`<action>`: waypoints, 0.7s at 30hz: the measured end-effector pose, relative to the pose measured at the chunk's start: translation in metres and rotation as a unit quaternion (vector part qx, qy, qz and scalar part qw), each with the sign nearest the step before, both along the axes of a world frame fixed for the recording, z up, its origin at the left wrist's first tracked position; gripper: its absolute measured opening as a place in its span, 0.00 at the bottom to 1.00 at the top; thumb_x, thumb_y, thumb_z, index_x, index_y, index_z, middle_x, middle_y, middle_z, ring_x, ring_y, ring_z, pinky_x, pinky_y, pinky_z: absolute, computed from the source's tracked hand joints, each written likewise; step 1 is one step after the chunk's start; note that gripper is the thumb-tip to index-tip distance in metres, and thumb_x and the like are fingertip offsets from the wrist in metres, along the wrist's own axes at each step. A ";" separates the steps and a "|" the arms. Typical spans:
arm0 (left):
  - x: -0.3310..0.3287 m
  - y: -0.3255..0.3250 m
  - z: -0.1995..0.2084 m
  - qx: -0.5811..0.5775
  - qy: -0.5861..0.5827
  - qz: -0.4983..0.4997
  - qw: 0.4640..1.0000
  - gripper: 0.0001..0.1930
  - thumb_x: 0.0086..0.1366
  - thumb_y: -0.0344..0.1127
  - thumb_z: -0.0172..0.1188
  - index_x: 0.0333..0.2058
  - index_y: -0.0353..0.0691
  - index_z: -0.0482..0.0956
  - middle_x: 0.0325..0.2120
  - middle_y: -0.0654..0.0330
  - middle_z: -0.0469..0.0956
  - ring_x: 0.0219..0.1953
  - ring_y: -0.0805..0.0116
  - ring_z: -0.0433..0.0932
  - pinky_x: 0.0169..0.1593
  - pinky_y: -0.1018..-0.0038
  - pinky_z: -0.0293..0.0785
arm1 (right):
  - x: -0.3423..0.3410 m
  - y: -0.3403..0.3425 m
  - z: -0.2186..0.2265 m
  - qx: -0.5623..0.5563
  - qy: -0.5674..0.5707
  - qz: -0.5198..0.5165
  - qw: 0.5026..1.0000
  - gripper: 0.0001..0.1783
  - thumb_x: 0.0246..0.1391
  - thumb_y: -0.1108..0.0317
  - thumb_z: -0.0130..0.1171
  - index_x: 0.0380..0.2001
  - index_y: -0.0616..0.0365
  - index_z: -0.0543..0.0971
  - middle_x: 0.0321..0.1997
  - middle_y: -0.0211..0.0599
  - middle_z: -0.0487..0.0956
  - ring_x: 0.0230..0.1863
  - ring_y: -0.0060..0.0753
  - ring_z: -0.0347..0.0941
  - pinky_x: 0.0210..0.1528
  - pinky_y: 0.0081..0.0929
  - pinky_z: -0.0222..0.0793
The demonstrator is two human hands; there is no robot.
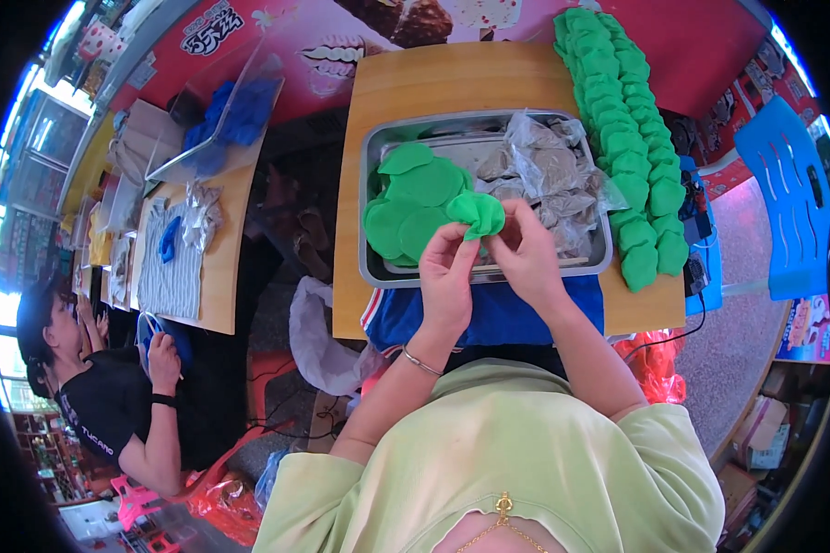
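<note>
Over a steel tray on the table, I pinch a ruffled green cloth piece between both hands. My left hand grips its lower left side with thumb and fingers. From the right, my right hand closes on the same piece. Flat round green discs lie overlapping in the tray's left part, just beyond my left hand. Clear plastic bags with brownish contents fill the right part, beside my right hand. What the piece is made into, I cannot tell.
Long rows of layered green pieces run along the right edge of the wooden table. A blue chair stands at right. At left, another person works by a second table. A white bag hangs between.
</note>
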State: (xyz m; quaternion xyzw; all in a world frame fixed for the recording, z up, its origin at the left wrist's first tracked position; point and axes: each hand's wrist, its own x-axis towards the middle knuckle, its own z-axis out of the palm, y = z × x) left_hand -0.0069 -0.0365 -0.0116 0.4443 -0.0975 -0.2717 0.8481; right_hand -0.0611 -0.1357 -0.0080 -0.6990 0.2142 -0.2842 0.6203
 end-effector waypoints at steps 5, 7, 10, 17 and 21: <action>0.003 0.004 -0.010 -0.033 0.009 -0.025 0.999 0.04 0.62 0.27 0.54 0.36 0.39 0.71 0.25 0.69 0.70 0.22 0.83 0.64 0.25 0.86 0.59 | 0.000 0.001 -0.002 0.004 -0.025 0.011 1.000 0.18 0.46 0.78 0.58 0.42 0.60 0.67 0.32 0.40 0.78 0.32 0.28 0.77 0.36 0.23 0.71; 0.005 0.006 -0.012 -0.051 0.017 -0.040 0.998 0.04 0.62 0.27 0.54 0.36 0.39 0.70 0.24 0.68 0.69 0.21 0.83 0.63 0.23 0.86 0.57 | -0.001 0.002 0.002 0.013 -0.024 0.023 0.999 0.20 0.47 0.80 0.56 0.44 0.60 0.64 0.34 0.37 0.76 0.36 0.25 0.74 0.38 0.22 0.70; 0.008 0.005 -0.008 -0.070 0.029 -0.064 0.995 0.06 0.63 0.26 0.53 0.38 0.39 0.68 0.23 0.68 0.68 0.20 0.83 0.61 0.21 0.86 0.55 | -0.002 0.005 0.001 -0.004 -0.043 0.011 0.999 0.22 0.48 0.80 0.56 0.46 0.60 0.62 0.36 0.38 0.76 0.38 0.25 0.74 0.39 0.22 0.70; 0.002 -0.005 -0.001 -0.018 -0.018 0.009 1.000 0.04 0.62 0.27 0.52 0.36 0.39 0.69 0.25 0.68 0.69 0.22 0.84 0.63 0.23 0.86 0.59 | -0.002 0.011 0.005 -0.063 -0.072 -0.041 0.995 0.22 0.47 0.80 0.56 0.46 0.61 0.62 0.35 0.41 0.77 0.37 0.29 0.75 0.37 0.24 0.70; 0.000 -0.008 -0.004 -0.013 -0.028 0.028 0.999 0.01 0.62 0.27 0.52 0.33 0.38 0.71 0.28 0.68 0.72 0.25 0.84 0.65 0.27 0.85 0.62 | -0.001 0.009 0.006 -0.052 -0.075 -0.024 0.996 0.22 0.47 0.81 0.56 0.46 0.61 0.62 0.35 0.41 0.77 0.37 0.28 0.75 0.37 0.24 0.70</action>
